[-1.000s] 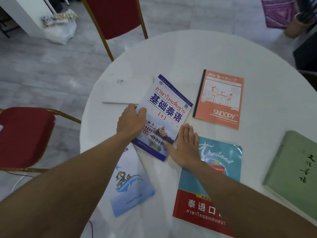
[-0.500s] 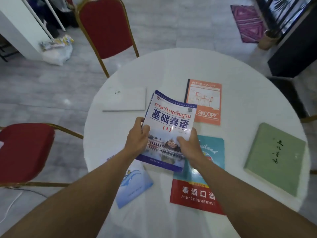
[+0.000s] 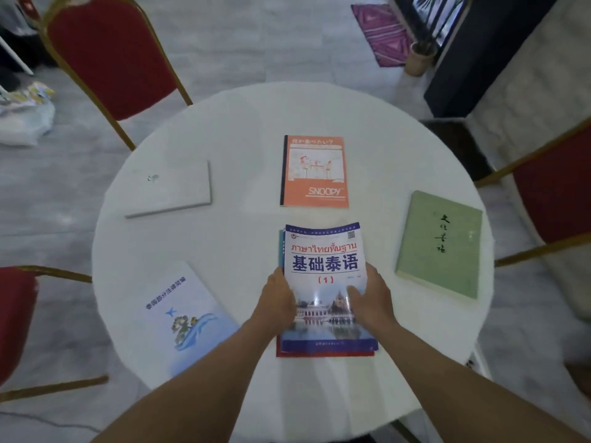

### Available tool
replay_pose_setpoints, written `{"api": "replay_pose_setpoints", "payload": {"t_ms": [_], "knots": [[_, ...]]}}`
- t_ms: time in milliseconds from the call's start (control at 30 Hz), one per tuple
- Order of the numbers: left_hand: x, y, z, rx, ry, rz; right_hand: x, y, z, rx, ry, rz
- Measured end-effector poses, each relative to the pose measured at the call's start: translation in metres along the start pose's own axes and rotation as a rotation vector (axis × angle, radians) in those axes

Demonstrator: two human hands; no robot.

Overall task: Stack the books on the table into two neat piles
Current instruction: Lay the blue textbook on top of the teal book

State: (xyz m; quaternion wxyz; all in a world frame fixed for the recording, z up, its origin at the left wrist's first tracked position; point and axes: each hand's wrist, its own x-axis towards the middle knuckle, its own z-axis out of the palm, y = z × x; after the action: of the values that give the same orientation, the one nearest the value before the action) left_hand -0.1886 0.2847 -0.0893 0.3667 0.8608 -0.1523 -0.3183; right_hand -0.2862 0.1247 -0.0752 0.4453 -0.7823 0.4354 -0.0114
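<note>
A blue-and-white Thai textbook [image 3: 324, 260] lies on top of a teal and red book [image 3: 323, 353] near the front of the round white table [image 3: 243, 123]; only the lower book's edges show. My left hand [image 3: 277, 302] grips the textbook's left edge and my right hand [image 3: 372, 298] grips its right edge. An orange Snoopy notebook [image 3: 315, 172] lies behind them. A green book [image 3: 439, 243] is at the right, a pale blue booklet [image 3: 185, 318] at the front left, and a white book [image 3: 172, 187] at the back left.
Red chairs with gold frames stand at the back left [image 3: 112, 55], the left [image 3: 16, 314] and the right [image 3: 556, 193]. A dark cabinet [image 3: 473, 59] and a purple rug [image 3: 380, 30] are on the floor behind the table.
Both hands lifted the blue-and-white textbook from the table's middle and carried it right and nearer, setting it on the teal and red book, which is now almost covered.
</note>
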Motion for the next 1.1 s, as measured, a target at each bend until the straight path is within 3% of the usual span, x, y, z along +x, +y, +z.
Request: {"api": "replay_pose_setpoints", "payload": {"t_ms": [167,333,1100], "knots": [[0.003,-0.007,0.006,0.273,0.113,-0.068,0.010,0.002,0.000,-0.267,-0.035,0.064],[0.007,-0.012,0.003,0.362,0.043,-0.072,0.015,0.007,-0.001,-0.289,-0.165,0.063],[0.013,-0.013,-0.007,0.403,0.012,-0.035,0.029,0.024,0.004,-0.311,-0.275,0.073]]}}
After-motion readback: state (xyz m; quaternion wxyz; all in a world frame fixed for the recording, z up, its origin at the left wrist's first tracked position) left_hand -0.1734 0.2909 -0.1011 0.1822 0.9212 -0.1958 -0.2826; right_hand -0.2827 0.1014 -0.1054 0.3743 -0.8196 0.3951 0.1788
